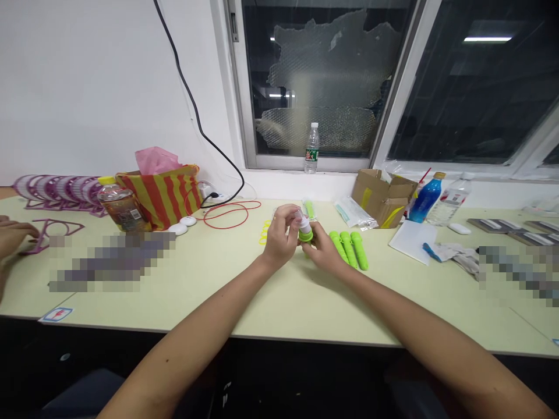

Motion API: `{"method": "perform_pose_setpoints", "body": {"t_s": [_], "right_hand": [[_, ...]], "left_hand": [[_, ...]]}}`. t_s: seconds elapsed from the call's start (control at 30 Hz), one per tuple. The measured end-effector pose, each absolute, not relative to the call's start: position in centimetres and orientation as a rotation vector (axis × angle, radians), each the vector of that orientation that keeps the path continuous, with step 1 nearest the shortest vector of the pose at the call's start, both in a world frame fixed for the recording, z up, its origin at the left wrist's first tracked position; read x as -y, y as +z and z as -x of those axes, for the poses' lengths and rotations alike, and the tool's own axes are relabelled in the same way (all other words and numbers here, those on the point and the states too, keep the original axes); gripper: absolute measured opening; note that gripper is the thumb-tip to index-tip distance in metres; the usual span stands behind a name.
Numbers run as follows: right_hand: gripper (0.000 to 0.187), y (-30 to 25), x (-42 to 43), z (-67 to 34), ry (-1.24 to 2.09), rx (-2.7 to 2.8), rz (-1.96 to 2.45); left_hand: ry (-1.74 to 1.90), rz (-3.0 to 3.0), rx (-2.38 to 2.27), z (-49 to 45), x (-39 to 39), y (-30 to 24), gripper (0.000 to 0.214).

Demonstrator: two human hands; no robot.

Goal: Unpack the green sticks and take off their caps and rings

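Observation:
My left hand [280,235] and my right hand [323,249] meet over the middle of the pale green table [244,297]. Together they grip a small green and white piece [304,228]; the left fingers pinch its white top, the right fingers hold its green base. Three green cylinders [349,249] lie side by side just right of my right hand. Yellow rubber rings [264,231] lie just left of my left hand. A clear bag with a green part [309,208] rests behind the hands.
A striped bag [163,195], a drink bottle [120,205] and a red cord [227,212] stand at the left. A cardboard box [382,195], a blue bottle [427,198], white paper [413,240] lie right. Another person's hand [13,235] rests at the far left edge.

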State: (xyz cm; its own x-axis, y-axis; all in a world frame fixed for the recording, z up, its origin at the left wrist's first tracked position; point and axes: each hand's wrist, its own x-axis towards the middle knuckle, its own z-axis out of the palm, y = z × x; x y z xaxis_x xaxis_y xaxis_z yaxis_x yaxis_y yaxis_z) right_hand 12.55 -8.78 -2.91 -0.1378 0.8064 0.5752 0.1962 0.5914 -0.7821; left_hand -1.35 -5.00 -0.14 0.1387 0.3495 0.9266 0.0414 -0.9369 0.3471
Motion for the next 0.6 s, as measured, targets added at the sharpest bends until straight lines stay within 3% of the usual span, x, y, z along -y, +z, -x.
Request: {"method": "perform_pose_setpoints", "body": {"t_s": [0.23, 0.37, 0.43, 0.5, 0.6], "right_hand": [[0.036, -2.5, 9.1, -12.8, 0.631, 1.623, 0.96], [0.036, -2.7, 8.7, -13.6, 0.55, 1.598, 1.081], [0.033, -2.8, 8.6, -13.9, 0.511, 1.608, 1.109], [0.03, -2.8, 8.6, -14.1, 0.486, 1.621, 1.123], [0.028, -2.7, 8.6, -14.2, 0.467, 1.637, 1.137]], "left_hand": [[2.012, -2.101, -0.607, 2.8, 4.5, 1.5, 0.021], [2.024, -2.109, -0.993, 6.5, 1.9, 2.5, 0.022], [1.687, -2.348, -1.328, 8.5, 0.3, 2.4, 0.016], [1.126, -2.464, -1.679, 10.3, -1.1, 2.0, 0.013], [0.421, -2.443, -1.817, 11.7, -2.2, 1.1, 0.02]]}}
